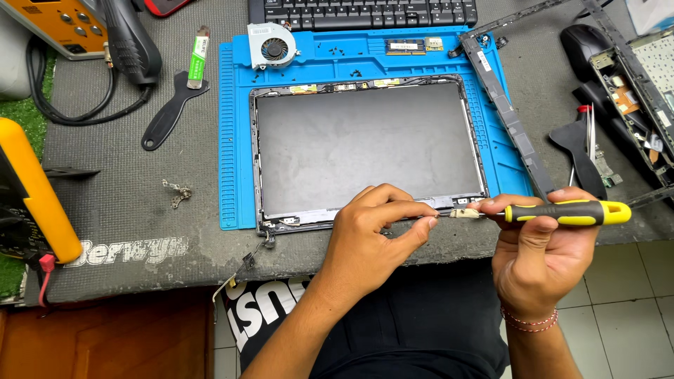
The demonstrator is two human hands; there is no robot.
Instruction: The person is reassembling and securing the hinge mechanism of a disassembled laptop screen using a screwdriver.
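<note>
Right hand (pixel 537 245) closed around a yellow-and-black screwdriver (pixel 565 212), held roughly level, handle end pointing right, shaft running left toward the lower right corner of a laptop screen panel (pixel 368 144). Tip sits at or just beside a small metal hinge bracket (pixel 465 211) on that corner; exact contact too small to tell. Red-white thread bracelet (pixel 531 322) on the right wrist.

Left hand (pixel 375 235) with fingers pinched narrow, thumb and forefinger tips (pixel 430 222) close together right at the screwdriver tip, resting over the panel's bottom edge. Whether a screw is pinched there, cannot tell.

Panel lies flat, dark face up, bezel off, on a blue repair mat (pixel 235 126) atop a grey table pad (pixel 119 203). Loose plastic bezel strip (pixel 505 112) lies angled along the mat's right edge. Cooling fan (pixel 272 46) and RAM stick (pixel 405 46) sit in the mat's top trays, small screws (pixel 335 50) between them. Black keyboard (pixel 361 12) above the mat. Black pry tool (pixel 172 112) and a green-labelled metal spudger (pixel 199 55) left of the mat, a loose hinge piece (pixel 177 191) lower down. Yellow multimeter (pixel 31 193) at far left
</note>
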